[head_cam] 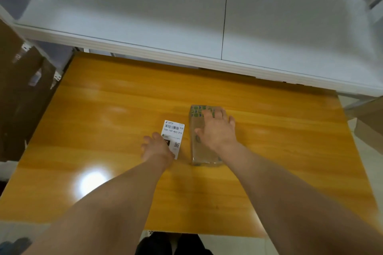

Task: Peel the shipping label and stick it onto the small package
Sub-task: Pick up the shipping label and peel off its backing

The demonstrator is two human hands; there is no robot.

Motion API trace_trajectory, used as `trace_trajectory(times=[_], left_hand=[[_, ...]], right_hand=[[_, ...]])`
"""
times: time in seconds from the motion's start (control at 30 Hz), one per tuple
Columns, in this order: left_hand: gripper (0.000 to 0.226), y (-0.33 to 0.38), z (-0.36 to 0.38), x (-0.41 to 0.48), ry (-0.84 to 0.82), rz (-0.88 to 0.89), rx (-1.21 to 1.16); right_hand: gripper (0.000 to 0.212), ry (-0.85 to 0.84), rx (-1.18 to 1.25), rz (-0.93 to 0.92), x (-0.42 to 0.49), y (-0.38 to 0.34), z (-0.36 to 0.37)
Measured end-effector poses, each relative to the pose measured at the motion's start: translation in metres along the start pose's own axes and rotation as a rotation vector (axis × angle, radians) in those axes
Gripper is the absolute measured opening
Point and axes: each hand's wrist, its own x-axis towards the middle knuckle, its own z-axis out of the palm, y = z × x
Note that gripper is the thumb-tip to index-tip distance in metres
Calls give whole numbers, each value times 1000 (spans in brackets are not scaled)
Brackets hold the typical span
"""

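Brown cardboard boxes [22, 89] stand stacked at the far left, beside the glossy orange wooden table [103, 130] where I work. My left hand [155, 148] lies on the tabletop with its fingers loosely spread, the thumb side resting on the lower left part of a white rectangular shipping label [173, 133] printed with a barcode, numbers and a small square code. The label lies flat on the wood, its upper half clear of my hand and its near left corner hidden under it; I cannot tell whether any edge is pinched or lifted. Just beside the label, to its right, sits the small package [195, 151], a long clear plastic pack with green printed shapes at its far end, lying lengthwise away from me. My right hand [215, 130] presses down on top of it, palm flat and fingers spread, fingertips reaching the green print and the thumb over its left edge. Label and package are close but not touching. Behind the table runs a white shelf [145, 16].
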Motion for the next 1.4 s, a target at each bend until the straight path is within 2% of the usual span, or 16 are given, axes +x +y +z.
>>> trace_trajectory(times=[0.2,0.37,0.47,0.6,0.7,0.8,0.93,1.03,1.17,1.4], left_hand=[[62,-2,15,12,40,-20,-50],[30,-2,1,17,-57,-6,-131],[29,3,-25,16,-111,-16,-443],[32,23,-70,-12,-212,28,-923],[30,42,-104,-47,-301,150,-1073],[26,54,-140,-86,-340,278,-1120],[24,62,-176,-135,-347,436,-1117],[21,70,-191,-167,-349,529,-1103],[17,78,-205,-194,-341,620,-1096],[15,70,-220,-208,-232,616,-1246]], right_hand=[[69,-24,35,6,-2,5,-2],[70,-38,80,36,-3,10,-6],[63,-31,203,102,-6,9,-17],[49,-29,612,225,-15,2,-46],[50,-28,852,253,-33,-4,-73],[38,-61,1113,226,-64,-6,-99],[26,-69,1278,185,-103,-3,-136],[17,-15,1321,116,-123,-4,-158],[18,95,1309,53,-140,0,-180],[14,206,1375,-11,-157,16,-200]])
